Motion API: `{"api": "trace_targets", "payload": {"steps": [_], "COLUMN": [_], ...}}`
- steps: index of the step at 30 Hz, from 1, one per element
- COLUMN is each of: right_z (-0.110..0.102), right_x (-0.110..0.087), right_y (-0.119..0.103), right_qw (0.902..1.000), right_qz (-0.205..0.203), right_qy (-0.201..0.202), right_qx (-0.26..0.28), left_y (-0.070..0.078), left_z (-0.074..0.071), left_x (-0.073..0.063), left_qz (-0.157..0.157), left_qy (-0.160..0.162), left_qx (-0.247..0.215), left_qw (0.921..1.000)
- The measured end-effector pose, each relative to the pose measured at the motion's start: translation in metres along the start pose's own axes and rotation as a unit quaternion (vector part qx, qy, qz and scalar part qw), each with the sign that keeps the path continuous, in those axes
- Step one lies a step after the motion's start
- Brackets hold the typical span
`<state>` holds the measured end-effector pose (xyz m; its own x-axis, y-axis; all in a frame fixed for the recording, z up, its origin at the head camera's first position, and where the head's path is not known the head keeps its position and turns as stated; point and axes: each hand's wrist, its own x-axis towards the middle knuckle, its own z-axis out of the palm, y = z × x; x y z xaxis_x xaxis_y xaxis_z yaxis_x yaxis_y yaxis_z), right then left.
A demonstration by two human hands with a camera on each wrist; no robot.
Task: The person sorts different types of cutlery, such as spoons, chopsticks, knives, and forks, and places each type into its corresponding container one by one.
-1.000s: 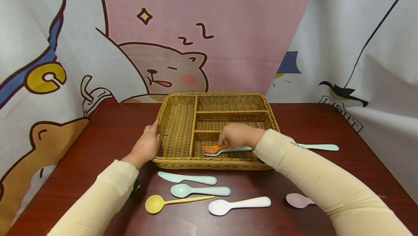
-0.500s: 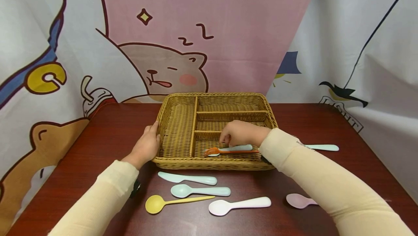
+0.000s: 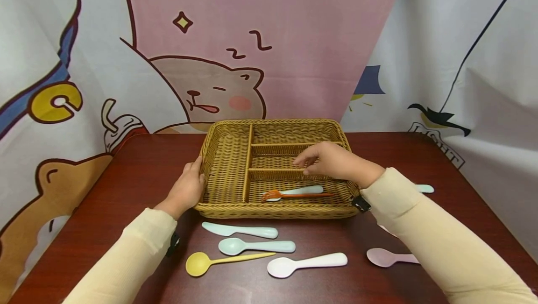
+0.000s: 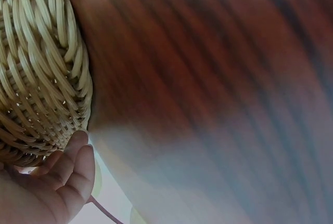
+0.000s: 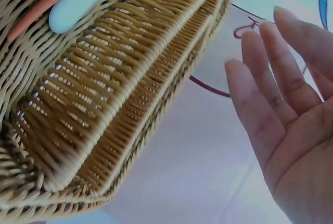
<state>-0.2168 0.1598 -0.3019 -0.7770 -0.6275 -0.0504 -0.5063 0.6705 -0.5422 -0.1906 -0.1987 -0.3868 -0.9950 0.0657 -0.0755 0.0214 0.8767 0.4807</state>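
A wicker basket (image 3: 227,164) with divided compartments stands at the back of the table. In its front right compartment lie an orange fork (image 3: 307,195) and a pale blue fork (image 3: 313,189), the orange one partly over the blue. My left hand (image 3: 187,188) rests against the basket's left side with fingers fairly straight, as the left wrist view also shows. Above the right-hand compartments hovers my right hand (image 3: 332,160), holding nothing. Its fingers (image 5: 250,104) spread loosely, apart from the wicker in the right wrist view.
In front of the basket lie a pale green knife (image 3: 239,230), a pale green spoon (image 3: 256,246), a yellow spoon (image 3: 199,264) and a white spoon (image 3: 308,265). A pink spoon (image 3: 384,257) and a pale handle (image 3: 425,188) show beside my right sleeve. A patterned curtain (image 3: 302,52) hangs behind.
My right hand let go of the orange fork, which dropped onto the pale blue fork. The hand then rose and moved back and to the right. My left hand stayed on the basket.
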Motion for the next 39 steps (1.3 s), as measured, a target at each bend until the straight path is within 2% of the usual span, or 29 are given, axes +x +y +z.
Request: {"api": "trace_targets", "payload": {"steps": [5,11,15,22,26,31,34,39], "right_z": [-0.003,-0.006,-0.009,-0.016,-0.017,-0.02,-0.022,-0.024], "right_x": [-0.013,-0.033,-0.045,-0.062,-0.068,-0.077,-0.083,-0.094], "right_y": [0.006,0.016,0.024,0.044,0.056,0.069,0.078,0.096], "right_qw": [0.9989,0.9933,0.9885,0.9806,0.9722,0.9571,0.953,0.9521], "right_qz": [0.027,0.05,0.053,0.06,0.064,0.065,0.076,0.108], "right_qy": [0.038,0.085,0.116,0.166,0.183,0.191,0.193,0.191], "right_qx": [0.013,0.06,0.081,0.085,0.132,0.208,0.221,0.213], "left_y": [-0.001,0.001,0.001,0.0,-0.001,-0.001,-0.001,0.0], "left_z": [0.0,0.0,0.0,0.001,0.001,0.001,0.001,0.001], "left_x": [0.001,0.0,0.0,0.0,0.0,0.001,0.001,0.001], "left_qz": [-0.002,-0.005,-0.004,-0.003,0.0,0.003,0.001,-0.002], "left_qy": [-0.001,-0.003,-0.004,-0.004,0.0,0.002,0.0,-0.002], "left_qx": [0.001,0.0,0.0,-0.001,-0.001,0.0,-0.002,-0.003], "left_qw": [1.0,1.0,1.0,1.0,1.0,1.0,1.0,1.0]}}
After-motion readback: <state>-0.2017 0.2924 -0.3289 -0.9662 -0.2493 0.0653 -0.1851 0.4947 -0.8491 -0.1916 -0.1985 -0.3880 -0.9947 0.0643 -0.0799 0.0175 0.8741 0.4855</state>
